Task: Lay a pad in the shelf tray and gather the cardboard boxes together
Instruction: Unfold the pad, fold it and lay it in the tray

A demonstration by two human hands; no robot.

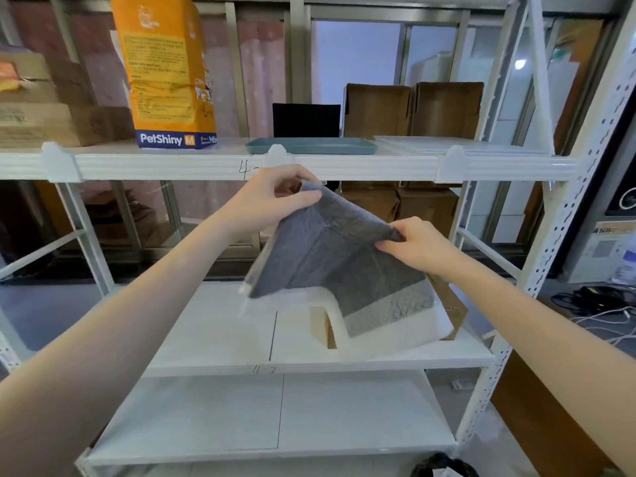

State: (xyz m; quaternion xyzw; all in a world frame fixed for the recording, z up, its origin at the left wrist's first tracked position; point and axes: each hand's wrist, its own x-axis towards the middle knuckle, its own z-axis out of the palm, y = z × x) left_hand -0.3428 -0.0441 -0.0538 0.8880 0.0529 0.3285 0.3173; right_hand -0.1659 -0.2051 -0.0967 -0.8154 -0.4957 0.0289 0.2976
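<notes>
Below the top shelf, left hand and right hand each pinch a corner of the grey pad; teal tray sits above, two open cardboard boxes behind

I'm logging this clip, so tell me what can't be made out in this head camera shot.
- Box on the middle shelf: mostly hidden behind the pad held by the left hand and right hand.
- Tray floor: hidden by its front rim at this low angle.
- Orange bag: top cut off, small print unreadable.
- Boxes top left: blurred, cut by the edge.
</notes>
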